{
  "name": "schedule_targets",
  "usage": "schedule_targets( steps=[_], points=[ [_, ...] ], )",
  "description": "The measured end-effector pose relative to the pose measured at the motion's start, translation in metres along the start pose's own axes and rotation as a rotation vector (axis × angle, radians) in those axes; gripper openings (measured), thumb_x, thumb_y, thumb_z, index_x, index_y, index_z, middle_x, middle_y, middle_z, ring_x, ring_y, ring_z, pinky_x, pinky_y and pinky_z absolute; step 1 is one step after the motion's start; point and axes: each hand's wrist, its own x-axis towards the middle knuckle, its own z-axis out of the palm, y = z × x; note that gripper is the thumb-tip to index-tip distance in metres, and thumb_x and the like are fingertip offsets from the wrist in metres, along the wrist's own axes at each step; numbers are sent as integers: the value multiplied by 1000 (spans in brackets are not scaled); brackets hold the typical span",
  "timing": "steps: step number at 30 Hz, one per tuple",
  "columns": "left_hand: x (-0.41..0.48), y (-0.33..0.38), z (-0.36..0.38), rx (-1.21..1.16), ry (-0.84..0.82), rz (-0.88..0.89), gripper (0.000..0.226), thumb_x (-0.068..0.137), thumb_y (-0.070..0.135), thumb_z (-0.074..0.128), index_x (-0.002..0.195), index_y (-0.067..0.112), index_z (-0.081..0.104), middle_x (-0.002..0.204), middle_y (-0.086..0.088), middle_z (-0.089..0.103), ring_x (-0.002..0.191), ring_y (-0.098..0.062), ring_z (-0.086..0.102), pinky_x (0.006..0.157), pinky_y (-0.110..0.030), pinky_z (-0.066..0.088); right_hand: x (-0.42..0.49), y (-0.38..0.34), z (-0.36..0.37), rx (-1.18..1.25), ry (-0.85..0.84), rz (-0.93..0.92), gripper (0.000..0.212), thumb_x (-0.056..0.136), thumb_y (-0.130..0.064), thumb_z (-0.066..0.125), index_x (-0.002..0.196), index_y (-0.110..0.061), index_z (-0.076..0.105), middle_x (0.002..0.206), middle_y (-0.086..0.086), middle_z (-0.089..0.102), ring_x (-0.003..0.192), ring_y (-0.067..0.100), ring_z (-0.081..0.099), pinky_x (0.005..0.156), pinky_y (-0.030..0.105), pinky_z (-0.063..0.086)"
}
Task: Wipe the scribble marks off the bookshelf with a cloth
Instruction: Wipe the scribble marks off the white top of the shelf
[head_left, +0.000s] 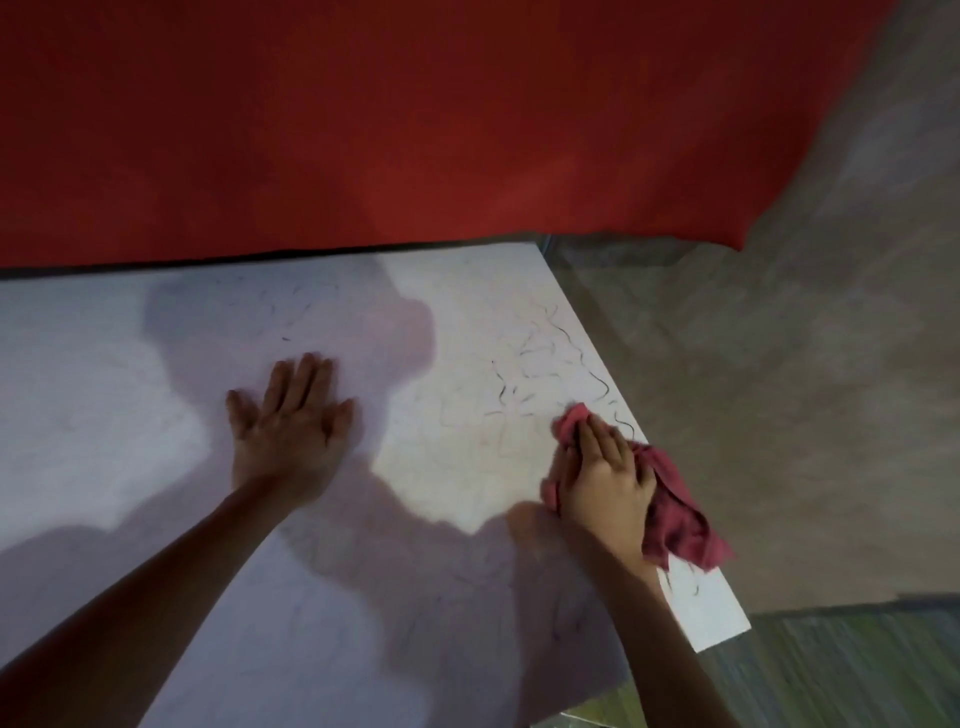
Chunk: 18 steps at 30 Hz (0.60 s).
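The white top of the bookshelf (104, 389) fills the lower left and middle of the view, and much of its left part lies in shadow. Near the middle of that top the left hand (291, 431) rests palm down. Its fingers (304, 379) are straight and slightly apart, flat on the bookshelf and holding nothing.

Right of that hand, toward the bookshelf's right edge, black scribble marks (550, 364) curl over the lit part of the top. Fainter lines spread out around them, and a few small strokes show near the front right corner.

Just below those marks, the right hand (605, 478) lies on a pink-red cloth (680, 525) at the right edge of the bookshelf. Its fingers (597, 436) are straight and held together, pressing the cloth flat against the top. The thumb cannot be made out. The cloth bunches out past the fingertips and on both sides of the hand, and its loose end reaches the edge of the bookshelf.

Behind the bookshelf hangs a red backdrop (363, 130). Beyond the right edge is a grey mottled wall (805, 364), with a greenish floor (831, 670) below it.
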Motion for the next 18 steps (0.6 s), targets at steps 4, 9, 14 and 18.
schedule_targets(
  steps=[4,9,14,18],
  points=[
    [1,-1,0,8,10,8,87,76,61,-8,153,28,14,161,8,7,147,-14,3,114,-50,1,82,-11,-6,-26,-184,29,48,91,-28,35,132,-11,53,138,7,52,127,27,46,105,47,28],
    [0,-1,1,-2,2,14,80,80,58,0,153,27,15,161,8,8,147,-14,3,114,-52,2,55,4,-4,-8,-169,1,42,99,-23,36,138,-15,50,146,3,45,135,21,40,110,45,23],
    [0,-1,3,-11,16,16,82,80,57,-4,153,25,16,161,6,9,147,-17,5,113,-53,3,-68,12,-16,15,9,-181,49,74,-25,40,116,-16,66,114,5,70,112,20,56,87,39,41],
    [0,0,4,-1,31,17,85,78,59,-7,152,25,18,161,6,10,147,-17,5,113,-53,4,-62,-9,-8,64,34,-276,43,78,-26,42,111,-19,68,112,2,70,112,13,51,85,35,35]
  ],
)
